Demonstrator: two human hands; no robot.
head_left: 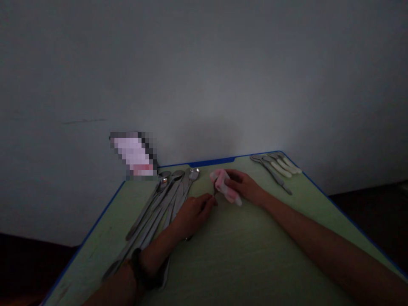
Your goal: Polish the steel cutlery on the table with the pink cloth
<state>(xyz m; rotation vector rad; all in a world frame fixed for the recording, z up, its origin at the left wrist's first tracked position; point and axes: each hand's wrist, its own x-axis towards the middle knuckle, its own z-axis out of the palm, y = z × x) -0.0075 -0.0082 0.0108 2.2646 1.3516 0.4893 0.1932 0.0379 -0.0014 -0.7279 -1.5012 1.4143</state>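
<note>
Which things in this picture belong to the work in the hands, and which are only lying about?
In the work:
Left hand, pinching a thin utensil
Right hand, holding a pink and white cloth against it
Probably the metal spoons at left and cutlery at right

Lying about:
Blurred phone-like thing, far left corner

From my remote place I could see that the left hand (193, 212) and the right hand (245, 186) were both bare. Around the left wrist (156, 254) there was a dark bracelet (136, 260), rather thick and rounded, which appeared almost black to me in the weak light. Its material was too dim for me to recognise. The left forearm (111, 291) was bare also beyond this bracelet. The right forearm (312, 233), long and slim in my view, was bare from the wrist until the picture's edge.
</note>
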